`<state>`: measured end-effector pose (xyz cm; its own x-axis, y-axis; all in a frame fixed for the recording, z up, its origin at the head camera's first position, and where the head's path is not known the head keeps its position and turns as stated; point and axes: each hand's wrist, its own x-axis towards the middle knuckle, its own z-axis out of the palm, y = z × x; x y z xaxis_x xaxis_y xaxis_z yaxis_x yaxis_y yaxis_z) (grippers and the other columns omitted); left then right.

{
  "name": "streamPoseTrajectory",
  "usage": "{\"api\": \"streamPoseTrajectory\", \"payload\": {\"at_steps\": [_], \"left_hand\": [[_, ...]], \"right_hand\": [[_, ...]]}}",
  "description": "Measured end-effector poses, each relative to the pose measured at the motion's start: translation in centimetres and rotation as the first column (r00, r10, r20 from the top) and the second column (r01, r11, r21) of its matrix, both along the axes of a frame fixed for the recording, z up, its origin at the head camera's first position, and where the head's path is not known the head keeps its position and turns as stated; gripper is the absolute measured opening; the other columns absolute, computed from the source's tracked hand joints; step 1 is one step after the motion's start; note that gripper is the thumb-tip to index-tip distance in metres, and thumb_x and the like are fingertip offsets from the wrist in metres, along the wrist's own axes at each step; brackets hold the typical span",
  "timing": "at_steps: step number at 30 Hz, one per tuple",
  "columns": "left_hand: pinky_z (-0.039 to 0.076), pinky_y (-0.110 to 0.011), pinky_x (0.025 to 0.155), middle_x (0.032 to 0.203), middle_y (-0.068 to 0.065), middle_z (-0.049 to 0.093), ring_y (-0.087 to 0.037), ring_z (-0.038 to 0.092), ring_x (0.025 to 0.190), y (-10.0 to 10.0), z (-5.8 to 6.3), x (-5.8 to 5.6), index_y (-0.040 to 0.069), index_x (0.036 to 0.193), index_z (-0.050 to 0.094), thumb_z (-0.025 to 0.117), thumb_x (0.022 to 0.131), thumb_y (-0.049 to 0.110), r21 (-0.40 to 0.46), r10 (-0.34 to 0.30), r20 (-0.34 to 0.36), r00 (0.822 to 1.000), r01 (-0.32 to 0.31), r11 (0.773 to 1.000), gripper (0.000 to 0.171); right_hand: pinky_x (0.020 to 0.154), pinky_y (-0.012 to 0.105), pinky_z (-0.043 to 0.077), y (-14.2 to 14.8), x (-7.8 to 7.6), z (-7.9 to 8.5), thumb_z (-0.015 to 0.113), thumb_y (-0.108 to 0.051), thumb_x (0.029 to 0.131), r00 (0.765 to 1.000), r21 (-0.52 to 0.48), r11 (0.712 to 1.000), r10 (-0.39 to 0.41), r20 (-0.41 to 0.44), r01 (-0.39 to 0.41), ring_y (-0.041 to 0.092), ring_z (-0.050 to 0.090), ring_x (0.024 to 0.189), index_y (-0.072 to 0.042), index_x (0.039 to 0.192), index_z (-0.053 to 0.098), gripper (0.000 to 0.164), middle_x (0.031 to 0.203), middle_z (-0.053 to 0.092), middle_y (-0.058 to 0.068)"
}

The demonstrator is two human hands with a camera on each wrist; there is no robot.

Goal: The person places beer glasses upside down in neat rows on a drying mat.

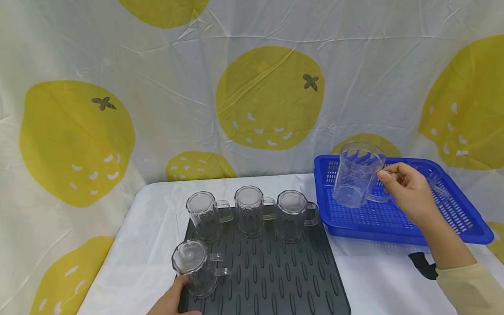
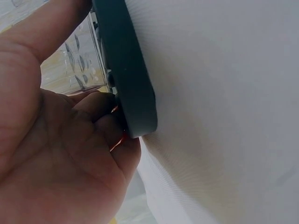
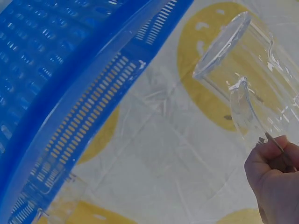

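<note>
My right hand (image 1: pixel 407 191) pinches the handle of a clear glass mug (image 1: pixel 357 177) and holds it, open rim up and slightly tilted, over the blue basket (image 1: pixel 338 224). The right wrist view shows the fingers on that handle. On the dark grey drying mat (image 1: pixel 282 295), three clear mugs stand base up in a back row: a left one (image 1: pixel 207 220), a middle one (image 1: pixel 250 215) and a right one (image 1: pixel 289 218). A fourth mug (image 1: pixel 198 271) is base up at the front left. Beside it my left hand (image 1: pixel 168 307) rests at the mat's edge, thumb spread from the fingers.
Another clear mug (image 1: pixel 431 178) lies in the basket's right part, partly behind my right hand. A black object (image 1: pixel 423 266) is on the white-covered table (image 1: pixel 381 289) by the right forearm. A lemon-print curtain (image 1: pixel 270 98) hangs behind the table.
</note>
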<state>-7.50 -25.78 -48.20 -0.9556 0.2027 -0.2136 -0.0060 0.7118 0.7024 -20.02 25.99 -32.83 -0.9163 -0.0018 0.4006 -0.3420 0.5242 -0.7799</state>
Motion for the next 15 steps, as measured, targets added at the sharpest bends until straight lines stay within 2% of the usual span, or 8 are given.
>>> {"api": "streamPoseTrajectory", "payload": {"at_steps": [8,15], "left_hand": [[0.024,-0.062,0.098,0.14,-0.029,0.031,-0.045,0.029,0.128,0.0,0.0,0.0,0.002,0.134,0.033,0.078,0.067,0.046,-0.002,-0.001,-0.008,1.0,0.001,1.0,0.092],[0.024,-0.062,0.098,0.14,-0.029,0.031,-0.046,0.029,0.128,0.0,-0.1,0.0,0.001,0.134,0.032,0.079,0.066,0.046,-0.01,0.013,0.007,1.0,-0.013,1.0,0.094]], "right_hand": [[0.056,0.016,0.043,-0.7,0.7,0.7,0.051,-0.019,0.096,1.0,-0.009,1.0,0.001,-0.015,-0.001,0.008,0.053,0.068,-0.002,0.099,0.056,0.018,0.076,0.051,-0.001],[0.048,0.022,0.038,-1.4,1.3,1.2,0.052,-0.014,0.095,0.996,-0.03,0.999,-0.021,-0.087,0.019,0.012,0.05,0.062,-0.002,0.097,0.056,0.014,0.07,0.051,0.0]]}}
